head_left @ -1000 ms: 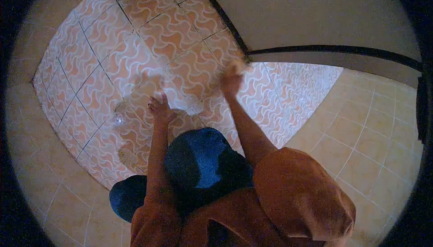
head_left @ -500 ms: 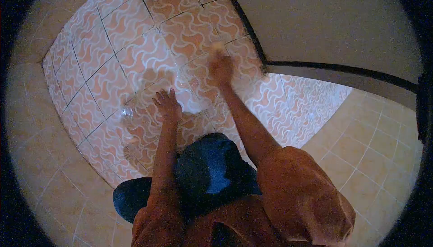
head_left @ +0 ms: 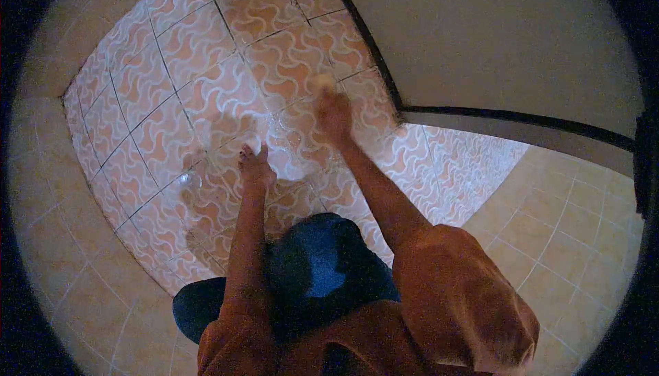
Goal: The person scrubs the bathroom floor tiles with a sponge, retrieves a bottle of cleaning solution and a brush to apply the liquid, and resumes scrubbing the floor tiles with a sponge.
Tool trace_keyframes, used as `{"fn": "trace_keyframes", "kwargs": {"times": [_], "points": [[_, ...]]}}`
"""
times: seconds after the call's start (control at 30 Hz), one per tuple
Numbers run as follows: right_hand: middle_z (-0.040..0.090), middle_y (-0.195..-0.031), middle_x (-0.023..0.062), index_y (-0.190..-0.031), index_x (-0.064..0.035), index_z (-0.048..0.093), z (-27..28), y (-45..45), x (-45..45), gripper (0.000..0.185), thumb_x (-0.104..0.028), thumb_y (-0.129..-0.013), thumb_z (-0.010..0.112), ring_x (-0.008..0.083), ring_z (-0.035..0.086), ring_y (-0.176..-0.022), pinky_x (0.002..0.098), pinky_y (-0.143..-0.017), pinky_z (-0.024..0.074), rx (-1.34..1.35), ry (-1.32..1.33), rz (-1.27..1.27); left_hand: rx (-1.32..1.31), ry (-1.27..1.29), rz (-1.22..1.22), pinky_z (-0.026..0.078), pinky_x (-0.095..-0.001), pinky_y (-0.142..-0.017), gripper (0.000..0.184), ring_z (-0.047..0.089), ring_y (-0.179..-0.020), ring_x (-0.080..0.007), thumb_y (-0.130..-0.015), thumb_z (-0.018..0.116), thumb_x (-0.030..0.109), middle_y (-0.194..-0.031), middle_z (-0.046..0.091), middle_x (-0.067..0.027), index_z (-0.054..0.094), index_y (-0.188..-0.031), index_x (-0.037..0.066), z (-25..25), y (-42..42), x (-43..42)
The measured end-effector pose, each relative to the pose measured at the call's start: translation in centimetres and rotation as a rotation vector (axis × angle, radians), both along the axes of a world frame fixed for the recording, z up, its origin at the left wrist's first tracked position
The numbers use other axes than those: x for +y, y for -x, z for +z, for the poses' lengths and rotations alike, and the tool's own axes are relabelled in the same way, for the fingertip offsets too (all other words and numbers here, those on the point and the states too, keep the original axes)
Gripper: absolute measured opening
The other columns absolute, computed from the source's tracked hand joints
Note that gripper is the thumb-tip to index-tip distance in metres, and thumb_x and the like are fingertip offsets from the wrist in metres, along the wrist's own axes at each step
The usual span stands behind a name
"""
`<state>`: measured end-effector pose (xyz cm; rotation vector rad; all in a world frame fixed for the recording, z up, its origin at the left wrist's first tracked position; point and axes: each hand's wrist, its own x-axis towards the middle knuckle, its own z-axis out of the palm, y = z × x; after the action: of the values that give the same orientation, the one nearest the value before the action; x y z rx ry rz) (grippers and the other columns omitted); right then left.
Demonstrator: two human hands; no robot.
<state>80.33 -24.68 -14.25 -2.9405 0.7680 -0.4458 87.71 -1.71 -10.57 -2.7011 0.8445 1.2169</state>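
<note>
My right hand [head_left: 334,116] is closed round a small pale tan block [head_left: 322,83], held against or just over the patterned floor tiles [head_left: 185,53]. Blur hides whether the block is a sponge or a brush. My left hand [head_left: 257,168] is over the tiles nearer my body. Its fingers are apart and foreshortened, with nothing seen in them; whether it touches the floor I cannot tell. Wet, foamy streaks [head_left: 278,129] glisten between both hands.
A dark-edged panel [head_left: 494,46], like a door, stands at the upper right. Plain beige tiles [head_left: 556,218] line the right and left sides. My bent knee [head_left: 322,249] is close below my hands. A bright shiny spot [head_left: 185,178] lies left of my left hand.
The whole view has shifted a little, so the floor appears lower. My left hand's fingers look less spread. My right hand still grips the pale block, near the same patch of tile.
</note>
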Motion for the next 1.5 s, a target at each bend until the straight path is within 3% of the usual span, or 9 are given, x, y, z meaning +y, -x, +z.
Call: {"fn": "trace_keyframes", "kwargs": {"times": [0.17, 0.3, 0.4, 0.57, 0.63, 0.73, 0.93, 1.2, 1.5], "points": [[0.055, -0.09, 0.0185, -0.116, -0.0055, 0.047, 0.9, 2.9, 0.0, 0.044, -0.023, -0.076, 0.052, 0.0358, 0.05, -0.082, 0.0461, -0.075, 0.0397, 0.365, -0.174, 0.255, 0.02, -0.012, -0.001, 0.024, -0.0503, -0.099, 0.075, 0.02, -0.123, -0.0468, -0.069, 0.054, 0.019, -0.137, 0.01, -0.03, 0.019, -0.136, 0.02, 1.0, -0.3, -0.3], [0.056, -0.098, 0.0196, -0.116, -0.0041, 0.047, 4.5, 5.7, -7.4, 0.043, -0.023, -0.078, 0.051, 0.0354, 0.053, -0.087, 0.0488, -0.086, 0.0362, 0.353, -0.104, -0.425, -0.02, 0.017, 0.001, 0.023, -0.0512, -0.099, 0.076, 0.019, -0.123, -0.0485, -0.069, 0.055, 0.019, -0.136, 0.009, -0.031, 0.02, -0.136, 0.021, 0.3, 0.3, -0.3], [0.056, -0.099, 0.019, -0.118, -0.0045, 0.046, 0.7, 4.6, -6.4, 0.045, -0.023, -0.077, 0.051, 0.0363, 0.051, -0.092, 0.0494, -0.087, 0.0348, 0.344, 0.054, -0.417, -0.005, -0.008, 0.026, 0.022, -0.0513, -0.099, 0.077, 0.019, -0.122, -0.0501, -0.068, 0.056, 0.019, -0.136, 0.008, -0.032, 0.02, -0.136, 0.022, 0.6, 0.4, -1.0], [0.057, -0.083, 0.015, -0.109, -0.0039, 0.05, 1.4, 3.9, 3.7, 0.037, -0.021, -0.076, 0.052, 0.0331, 0.053, -0.076, 0.0433, -0.065, 0.0424, 0.192, 0.152, 0.172, 0.013, -0.02, 0.009, 0.023, -0.0527, -0.099, 0.076, 0.02, -0.121, -0.052, -0.068, 0.055, 0.02, -0.135, 0.008, -0.0335, 0.02, -0.136, 0.026, 0.1, 0.0, -1.3], [0.056, -0.08, 0.0139, -0.103, -0.0059, 0.052, 3.1, 4.4, 4.6, 0.029, -0.019, -0.076, 0.05, 0.0311, 0.053, -0.073, 0.0438, -0.062, 0.0418, 0.259, -0.423, 0.39, 0.02, -0.044, -0.004, 0.023, -0.0533, -0.098, 0.076, 0.019, -0.121, -0.0526, -0.068, 0.055, 0.02, -0.135, 0.008, -0.0338, 0.02, -0.136, 0.028, -0.4, -0.1, -1.0], [0.056, -0.082, 0.0141, -0.105, -0.006, 0.05, 0.4, 8.1, -3.6, 0.029, -0.019, -0.079, 0.048, 0.0309, 0.053, -0.074, 0.0436, -0.064, 0.0419, 0.365, 0.132, 0.198, -0.013, -0.016, -0.045, 0.024, -0.0539, -0.097, 0.076, 0.02, -0.12, -0.0538, -0.069, 0.055, 0.023, -0.135, 0.009, -0.0343, 0.019, -0.135, 0.029, -1.1, 0.0, -0.6], [0.051, -0.105, 0.0181, -0.124, -0.0051, 0.038, -2.6, 5.8, -7.7, 0.046, -0.018, -0.081, 0.046, 0.0331, 0.049, -0.092, 0.0434, -0.079, 0.0395, 0.344, 0.025, -0.417, -0.05, -0.049, -0.08, 0.026, -0.0532, -0.096, 0.078, 0.021, -0.119, -0.0537, -0.067, 0.055, 0.026, -0.133, 0.014, -0.0347, 0.018, -0.136, 0.029, -0.7, 0.0, -1.2], [0.049, -0.111, 0.0183, -0.121, -0.0096, 0.044, 1.5, 1.3, 3.0, 0.047, -0.018, -0.076, 0.052, 0.0351, 0.048, -0.095, 0.0465, -0.081, 0.0393, 0.273, -0.18, 0.431, -0.02, -0.008, -0.147, 0.022, -0.054, -0.098, 0.085, 0.02, -0.121, -0.0519, -0.062, 0.059, 0.025, -0.13, 0.018, -0.0374, 0.018, -0.136, 0.029, -0.2, -0.6, -0.9], [0.056, -0.088, 0.0192, -0.122, -0.0079, 0.043, 1.0, 9.9, -10.4, 0.045, -0.03, -0.083, 0.047, 0.0331, 0.053, -0.073, 0.0442, -0.061, 0.0411, 0.379, 0.078, -0.381, -0.011, 0.001, -0.048, 0.019, -0.0551, -0.098, 0.082, 0.016, -0.121, -0.0543, -0.064, 0.059, 0.022, -0.131, 0.011, -0.0388, 0.02, -0.136, 0.026, -0.5, -0.2, -0.9]]}}
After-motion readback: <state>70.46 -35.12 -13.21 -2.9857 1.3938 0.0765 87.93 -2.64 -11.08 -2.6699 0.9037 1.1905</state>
